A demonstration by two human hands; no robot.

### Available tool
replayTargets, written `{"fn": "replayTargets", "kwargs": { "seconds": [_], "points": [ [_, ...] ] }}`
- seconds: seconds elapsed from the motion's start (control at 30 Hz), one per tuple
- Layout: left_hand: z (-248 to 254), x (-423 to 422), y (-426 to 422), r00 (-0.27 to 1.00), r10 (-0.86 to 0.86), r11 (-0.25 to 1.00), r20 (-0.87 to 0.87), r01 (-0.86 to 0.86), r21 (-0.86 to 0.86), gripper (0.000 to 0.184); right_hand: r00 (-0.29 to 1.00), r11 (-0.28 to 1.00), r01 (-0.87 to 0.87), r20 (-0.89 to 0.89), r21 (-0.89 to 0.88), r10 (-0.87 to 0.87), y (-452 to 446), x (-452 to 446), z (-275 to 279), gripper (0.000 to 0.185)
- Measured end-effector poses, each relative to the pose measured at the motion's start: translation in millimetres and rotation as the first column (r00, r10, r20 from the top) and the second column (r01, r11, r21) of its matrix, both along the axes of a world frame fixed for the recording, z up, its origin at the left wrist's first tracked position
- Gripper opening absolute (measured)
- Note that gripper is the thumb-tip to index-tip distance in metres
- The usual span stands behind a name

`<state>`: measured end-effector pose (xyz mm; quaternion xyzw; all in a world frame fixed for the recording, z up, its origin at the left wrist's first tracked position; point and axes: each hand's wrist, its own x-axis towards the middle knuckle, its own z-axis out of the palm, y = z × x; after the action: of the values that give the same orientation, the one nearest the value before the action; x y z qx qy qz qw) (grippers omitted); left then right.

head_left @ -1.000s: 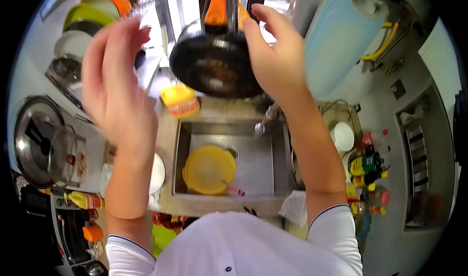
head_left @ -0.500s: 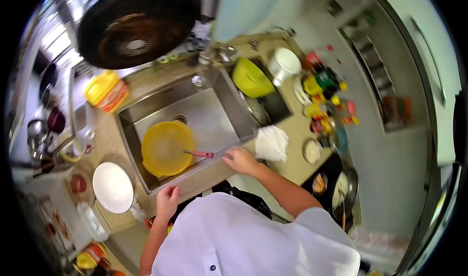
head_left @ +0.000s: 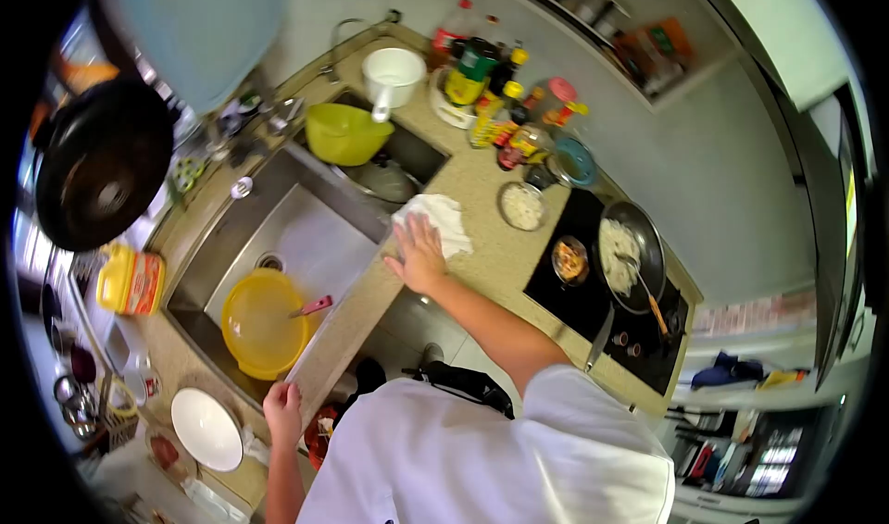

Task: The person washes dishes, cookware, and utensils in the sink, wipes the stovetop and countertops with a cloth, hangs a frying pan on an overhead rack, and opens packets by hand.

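My right hand (head_left: 419,254) lies with spread fingers on the near edge of a crumpled white cloth (head_left: 449,225) on the counter, right of the sink. My left hand (head_left: 282,407) is curled closed at the sink's front left corner, and nothing shows in it. Inside the steel sink (head_left: 310,223) stands a yellow basin (head_left: 264,325) with cloudy contents. A utensil with a red handle (head_left: 317,306) leans over the basin's right rim.
A green basin (head_left: 347,135) and a white ladle-like pot (head_left: 394,75) are at the small sink. Bottles (head_left: 509,107) line the wall. A pan of pale food (head_left: 622,246) sits on the black cooktop (head_left: 560,288). At left are a white bowl (head_left: 206,429) and a yellow jug (head_left: 130,280).
My view has turned toward the right. My right hand has gone from the sink's front edge to the white cloth, its fingers now spread. My left hand stays curled near the sink corner.
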<state>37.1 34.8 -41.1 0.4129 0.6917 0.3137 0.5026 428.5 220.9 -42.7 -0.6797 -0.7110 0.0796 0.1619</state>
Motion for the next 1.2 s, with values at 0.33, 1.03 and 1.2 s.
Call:
{"fn": "replayTargets", "kwargs": {
  "seconds": [0.33,1.03,1.2],
  "points": [
    [17.4,136.0,22.4,0.953,-0.270,0.962,0.141,0.272,0.002,0.014,0.994,0.952,0.059,-0.110,0.302,-0.027,-55.9,65.9,-120.4,0.034],
    [188.2,413.9,-39.9,0.104,-0.954,0.221,0.282,0.878,0.424,0.019,-0.379,0.537,0.656,-0.847,-0.530,-0.374,-437.1,132.8,130.7,0.039],
    [176.6,492.9,-142.2,-0.446,-0.887,-0.455,-0.119,0.800,0.392,0.019,-0.755,0.718,0.506,-0.648,-0.478,0.101,-503.6,136.7,128.8,0.057]
  ]
}}
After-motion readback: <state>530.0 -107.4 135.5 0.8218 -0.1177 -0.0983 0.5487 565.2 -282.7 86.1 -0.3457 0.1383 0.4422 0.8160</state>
